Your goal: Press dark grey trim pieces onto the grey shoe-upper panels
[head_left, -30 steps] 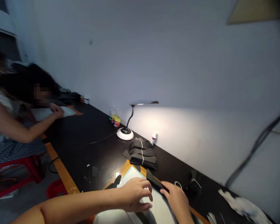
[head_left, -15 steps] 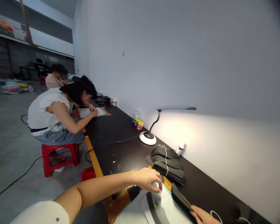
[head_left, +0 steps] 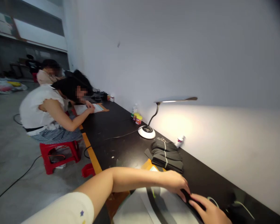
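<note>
My left hand [head_left: 176,183] reaches across the white sheet [head_left: 130,210], its fingers closed on the far end of a stack of black strips [head_left: 186,196]. Lower right, my right hand [head_left: 208,209] grips the same stack, close beside the left fingertips. On the sheet lies a curved dark strip [head_left: 155,203] with a small yellow-green mark near its upper end. Bundles of black strips [head_left: 166,155], tied with pale bands, rest on the table just beyond my left hand.
A desk lamp [head_left: 147,132] stands by the wall, with small yellow-lidded jars [head_left: 138,119] behind it. A white bottle [head_left: 179,141] is near the bundles. Further left, a person [head_left: 46,109] sits on a red stool [head_left: 58,152] at the black table [head_left: 100,124].
My left hand has moved right from over the sheet to the black strips, where it now meets my right hand. The view has shifted slightly.
</note>
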Action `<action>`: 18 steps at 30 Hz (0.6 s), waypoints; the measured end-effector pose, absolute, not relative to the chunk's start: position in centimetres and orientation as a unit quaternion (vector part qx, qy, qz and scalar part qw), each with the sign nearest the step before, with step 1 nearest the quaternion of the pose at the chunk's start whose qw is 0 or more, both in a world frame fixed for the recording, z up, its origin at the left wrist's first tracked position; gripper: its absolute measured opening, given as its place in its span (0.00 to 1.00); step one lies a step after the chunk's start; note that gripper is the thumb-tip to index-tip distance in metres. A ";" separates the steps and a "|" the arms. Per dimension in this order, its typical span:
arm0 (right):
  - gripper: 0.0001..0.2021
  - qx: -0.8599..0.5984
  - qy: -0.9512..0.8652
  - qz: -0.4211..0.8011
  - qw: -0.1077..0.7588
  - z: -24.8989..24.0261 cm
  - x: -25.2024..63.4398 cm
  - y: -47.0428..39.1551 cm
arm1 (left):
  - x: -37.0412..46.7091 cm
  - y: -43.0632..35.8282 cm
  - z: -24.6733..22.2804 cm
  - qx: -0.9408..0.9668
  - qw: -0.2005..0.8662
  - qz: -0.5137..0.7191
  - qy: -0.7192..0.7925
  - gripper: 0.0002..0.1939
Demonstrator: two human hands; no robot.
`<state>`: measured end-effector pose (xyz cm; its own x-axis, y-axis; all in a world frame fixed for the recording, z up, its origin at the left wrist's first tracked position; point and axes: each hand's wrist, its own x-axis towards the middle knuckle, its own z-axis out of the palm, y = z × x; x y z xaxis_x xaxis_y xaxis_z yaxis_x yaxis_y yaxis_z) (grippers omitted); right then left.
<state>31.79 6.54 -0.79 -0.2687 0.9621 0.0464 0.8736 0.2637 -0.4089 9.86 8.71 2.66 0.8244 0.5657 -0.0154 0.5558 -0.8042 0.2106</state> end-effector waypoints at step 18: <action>0.11 -0.552 -0.818 -0.021 0.162 0.8 29.5 3.9 | 7.6 11.0 3.4 0.958 0.174 0.100 0.207 0.14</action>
